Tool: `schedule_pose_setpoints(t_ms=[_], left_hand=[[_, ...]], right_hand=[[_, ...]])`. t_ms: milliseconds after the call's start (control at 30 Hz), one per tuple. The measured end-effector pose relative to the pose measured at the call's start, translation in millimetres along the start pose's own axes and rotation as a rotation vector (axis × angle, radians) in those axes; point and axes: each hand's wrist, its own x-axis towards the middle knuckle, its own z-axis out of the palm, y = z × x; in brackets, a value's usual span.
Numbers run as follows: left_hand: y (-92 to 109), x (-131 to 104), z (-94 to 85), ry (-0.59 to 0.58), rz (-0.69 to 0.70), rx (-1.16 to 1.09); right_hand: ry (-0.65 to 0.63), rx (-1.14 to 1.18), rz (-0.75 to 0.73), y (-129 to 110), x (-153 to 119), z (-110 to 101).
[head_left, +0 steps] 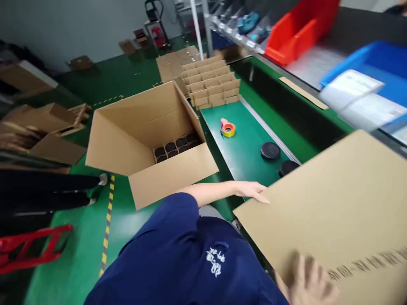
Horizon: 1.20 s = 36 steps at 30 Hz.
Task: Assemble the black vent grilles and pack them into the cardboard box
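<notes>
A large flat piece of printed cardboard (pixel 333 195), perhaps a folded carton, slants across the right side. My left hand (pixel 252 190) grips its near upper edge, with the fingertips partly behind the board. Lower down, my right hand (pixel 310 279) lies on the board's face, fingers spread and blurred by motion. Beyond the left hand, two round black objects (pixel 270 151) sit on the green work surface (pixel 241 156), one partly covered by the cardboard. To the left stands an open cardboard box (pixel 171 173), holding round black items (pixel 171 147) in divider cells.
A tape roll (pixel 228 128) lies on the green surface, with stacked cardboard dividers (pixel 213 84) behind it. A red bin (pixel 295 38) and a blue bin (pixel 378 63) stand beyond the belt. Another person's legs (pixel 63 190) and a red metal frame (pixel 34 248) are at left.
</notes>
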Motion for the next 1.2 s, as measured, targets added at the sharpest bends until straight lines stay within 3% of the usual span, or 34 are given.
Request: schedule_pose_setpoints(t_ms=[67, 133, 233, 367, 433, 500, 600, 733, 933, 1200], left_hand=[[7, -94, -42.5, 0.170, 0.091, -0.007], [2, -189, -72.8, 0.362, 0.184, -0.027], [-19, -327, -101.0, 0.691, 0.320, -0.081], [-43, -476, -107.0, 1.187, 0.534, -0.246], [-48, -527, -101.5, 1.422, 0.681, -0.353], [-48, -564, -96.7, 1.538, 0.853, -0.448], [-53, -596, -99.8, 1.546, 1.065, -0.530], [-86, -605, -121.0, 1.590, 1.079, -0.600], [-136, -571, -140.5, 1.601, 0.819, -0.707], [-142, -525, -164.1, 1.598, 0.638, -0.777]], right_hand=[[-0.151, 0.016, -0.273, -37, 37, 36], [-0.266, 0.006, -0.530, -82, 72, 67], [-0.246, 0.041, -0.814, -169, 127, 112], [-0.196, 0.185, -1.087, -322, 194, 161], [-0.206, 0.274, -1.183, -397, 217, 178], [-0.224, 0.346, -1.254, -458, 231, 191], [-0.289, 0.371, -1.290, -513, 238, 209], [-0.425, 0.299, -1.245, -536, 233, 247], [-0.758, -0.014, -1.165, -562, 235, 328], [-1.143, -0.069, -1.217, -602, 227, 412]])
